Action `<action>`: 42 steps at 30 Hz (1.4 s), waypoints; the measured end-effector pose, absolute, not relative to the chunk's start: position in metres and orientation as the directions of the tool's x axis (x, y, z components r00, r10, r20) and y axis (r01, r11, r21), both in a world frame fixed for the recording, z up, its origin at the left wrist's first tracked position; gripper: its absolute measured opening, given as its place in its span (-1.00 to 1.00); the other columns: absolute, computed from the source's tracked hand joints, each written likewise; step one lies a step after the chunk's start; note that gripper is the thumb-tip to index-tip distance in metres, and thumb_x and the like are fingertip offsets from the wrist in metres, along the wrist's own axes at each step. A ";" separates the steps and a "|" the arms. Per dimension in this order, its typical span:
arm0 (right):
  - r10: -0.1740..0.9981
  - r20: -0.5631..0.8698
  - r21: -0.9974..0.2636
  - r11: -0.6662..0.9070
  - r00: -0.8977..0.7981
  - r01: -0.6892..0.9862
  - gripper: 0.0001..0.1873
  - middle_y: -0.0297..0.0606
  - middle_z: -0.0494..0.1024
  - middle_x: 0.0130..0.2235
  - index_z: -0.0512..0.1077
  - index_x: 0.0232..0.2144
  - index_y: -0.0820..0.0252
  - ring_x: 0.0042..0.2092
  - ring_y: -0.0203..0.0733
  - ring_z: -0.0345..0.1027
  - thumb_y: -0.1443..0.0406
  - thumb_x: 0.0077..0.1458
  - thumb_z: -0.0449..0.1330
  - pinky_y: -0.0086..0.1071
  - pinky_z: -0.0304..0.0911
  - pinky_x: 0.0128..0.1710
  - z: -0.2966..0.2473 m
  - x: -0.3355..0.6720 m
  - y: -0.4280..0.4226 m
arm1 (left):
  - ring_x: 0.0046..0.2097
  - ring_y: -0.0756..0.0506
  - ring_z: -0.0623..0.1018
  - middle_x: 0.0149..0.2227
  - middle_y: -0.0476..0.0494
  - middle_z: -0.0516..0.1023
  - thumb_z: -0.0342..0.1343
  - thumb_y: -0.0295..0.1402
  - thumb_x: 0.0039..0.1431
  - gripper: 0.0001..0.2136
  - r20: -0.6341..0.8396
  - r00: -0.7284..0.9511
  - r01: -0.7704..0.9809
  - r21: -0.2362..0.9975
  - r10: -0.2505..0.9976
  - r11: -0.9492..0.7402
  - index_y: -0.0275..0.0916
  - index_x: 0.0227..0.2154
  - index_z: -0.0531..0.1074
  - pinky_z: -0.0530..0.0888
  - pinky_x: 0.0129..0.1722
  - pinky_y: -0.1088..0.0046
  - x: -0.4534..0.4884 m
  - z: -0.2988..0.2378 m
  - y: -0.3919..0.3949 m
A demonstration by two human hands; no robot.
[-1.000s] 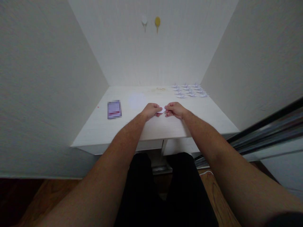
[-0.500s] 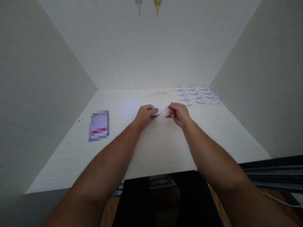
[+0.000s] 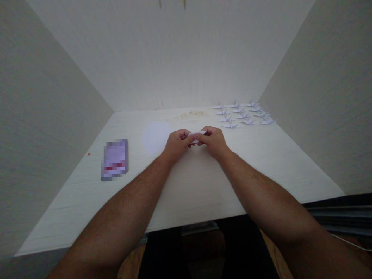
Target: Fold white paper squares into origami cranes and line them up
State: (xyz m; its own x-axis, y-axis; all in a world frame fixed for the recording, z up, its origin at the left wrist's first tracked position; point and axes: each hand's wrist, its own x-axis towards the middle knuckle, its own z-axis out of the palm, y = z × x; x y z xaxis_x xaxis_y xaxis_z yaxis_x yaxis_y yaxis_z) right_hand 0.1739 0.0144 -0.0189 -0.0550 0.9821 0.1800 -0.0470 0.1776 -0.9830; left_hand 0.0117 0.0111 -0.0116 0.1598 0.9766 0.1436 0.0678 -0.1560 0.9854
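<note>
Between my two hands is a small piece of white folded paper (image 3: 196, 138), held over the middle of the table. My left hand (image 3: 179, 144) pinches its left side with thumb and fingers. On the other side, my right hand (image 3: 214, 142) grips the paper too, and the thumbs come close together over it. The fingers hide much of the paper, so its exact shape is unclear. Several white folded paper cranes (image 3: 242, 115) stand in rows at the back right, beyond my right hand.
A pixelated purple-grey flat object (image 3: 114, 159) lies on the white table (image 3: 192, 193) at left. Near the left edge is a small red spot (image 3: 88, 154). Pale crumbs or stains (image 3: 195, 113) show near the back wall (image 3: 174, 58). Panels rise at both sides.
My right hand has moved left from beside the paper and closed on it, meeting my left hand. The whole view has tilted slightly downward.
</note>
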 end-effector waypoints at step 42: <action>0.994 0.107 -0.961 0.108 0.018 -0.255 -0.60 -0.40 0.53 -0.51 0.50 -0.29 0.18 -0.49 -0.31 0.41 0.12 -0.18 0.42 -0.37 0.42 -0.43 -0.006 0.171 0.011 | -0.43 -0.02 0.56 -0.44 -0.09 0.62 0.29 -0.28 0.02 -0.74 0.204 0.096 0.001 0.979 0.974 -0.205 -0.28 -0.24 0.64 0.55 -0.38 0.41 0.017 -0.011 0.007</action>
State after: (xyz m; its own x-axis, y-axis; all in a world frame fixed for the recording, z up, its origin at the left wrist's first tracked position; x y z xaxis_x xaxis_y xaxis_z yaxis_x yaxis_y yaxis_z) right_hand 0.1713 0.0111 -0.0058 0.0180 0.9941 0.1070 -0.2551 0.1081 -0.9609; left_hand 0.0167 0.0068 -0.0110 0.0964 0.9742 0.2041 0.0015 -0.2052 0.9787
